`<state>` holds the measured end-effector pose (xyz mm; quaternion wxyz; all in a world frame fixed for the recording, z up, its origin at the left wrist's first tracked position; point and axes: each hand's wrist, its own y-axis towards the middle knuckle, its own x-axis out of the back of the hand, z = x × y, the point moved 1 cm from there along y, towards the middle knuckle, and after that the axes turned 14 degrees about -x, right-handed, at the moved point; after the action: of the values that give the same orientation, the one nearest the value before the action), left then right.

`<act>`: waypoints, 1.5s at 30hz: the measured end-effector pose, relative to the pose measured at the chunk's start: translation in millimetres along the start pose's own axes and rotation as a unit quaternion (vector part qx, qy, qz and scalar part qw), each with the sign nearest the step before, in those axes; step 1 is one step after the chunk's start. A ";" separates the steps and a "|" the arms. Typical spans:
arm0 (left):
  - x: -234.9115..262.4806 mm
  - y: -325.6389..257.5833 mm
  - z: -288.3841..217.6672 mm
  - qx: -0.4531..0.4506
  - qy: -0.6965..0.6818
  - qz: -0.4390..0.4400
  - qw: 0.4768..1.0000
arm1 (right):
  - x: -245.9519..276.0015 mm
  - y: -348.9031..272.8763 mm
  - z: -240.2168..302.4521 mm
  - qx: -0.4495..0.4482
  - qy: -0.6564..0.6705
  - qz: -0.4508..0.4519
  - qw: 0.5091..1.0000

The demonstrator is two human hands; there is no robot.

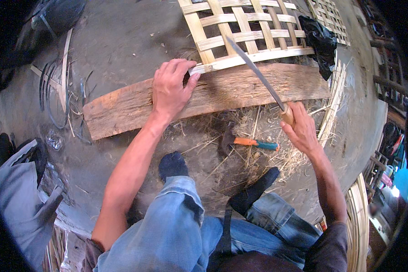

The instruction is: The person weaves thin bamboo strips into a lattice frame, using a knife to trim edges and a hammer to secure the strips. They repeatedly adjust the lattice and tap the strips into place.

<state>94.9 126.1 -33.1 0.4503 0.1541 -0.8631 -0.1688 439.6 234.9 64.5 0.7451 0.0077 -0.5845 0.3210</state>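
My left hand (170,88) pinches the near left corner of a panel woven from flat bamboo strips (276,54). That edge of the panel rests on a long, rough wooden plank (122,106) on the floor. In my right hand (302,127) is a knife (264,80) with a long, narrow blade, its fingers wrapped round the pale wooden handle. The blade slants up and to the left, passing over the plank and the panel's near edge; whether it touches them I cannot tell.
A hammer (256,143) with an orange and teal handle lies among shavings near my feet. Black plastic (319,43) sits by the panel's right side. Bamboo strips (333,109) lie right of the plank, a loose dark band (54,119) to its left. Grey cloth (20,195) hangs at left.
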 end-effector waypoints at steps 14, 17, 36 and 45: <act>-0.8 1.8 0.6 -0.025 0.004 -0.010 1.000 | 3.3 22.4 -31.9 0.076 -0.125 -0.022 0.989; -1.0 1.2 1.3 -0.028 0.012 -0.010 0.999 | 1.1 23.0 -34.4 0.081 -0.116 -0.019 0.990; -2.6 1.5 1.2 -0.028 0.008 -0.011 1.000 | -7.8 22.6 -39.7 0.085 -0.083 -0.007 0.993; -0.6 1.5 0.7 -0.019 0.005 -0.002 1.000 | -10.6 26.0 -33.2 0.093 -0.076 -0.015 0.993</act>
<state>94.4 127.8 -33.2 0.4570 0.1478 -0.8573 -0.1854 454.5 263.4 35.2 0.6991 0.1099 -0.6073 0.3612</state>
